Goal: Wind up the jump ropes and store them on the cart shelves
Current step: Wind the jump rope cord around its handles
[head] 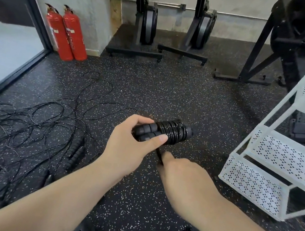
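Note:
My left hand (130, 143) grips a wound jump rope (173, 131): two black ribbed handles side by side with black cord coiled tightly around them. A short end of that cord hangs down from the bundle, and my right hand (183, 178) pinches it just below. On the floor to the left lies a tangle of loose black jump ropes (32, 126), with several ribbed handles (77, 150) among them. The white perforated cart (273, 156) stands at the right, its shelves slanting across the view.
Two red fire extinguishers (66, 34) lean by the wall at the back left. Black exercise machines (147, 26) stand along the far wall and at the back right. Dark pads (303, 129) lie on a cart shelf. A glass door frame runs along the left.

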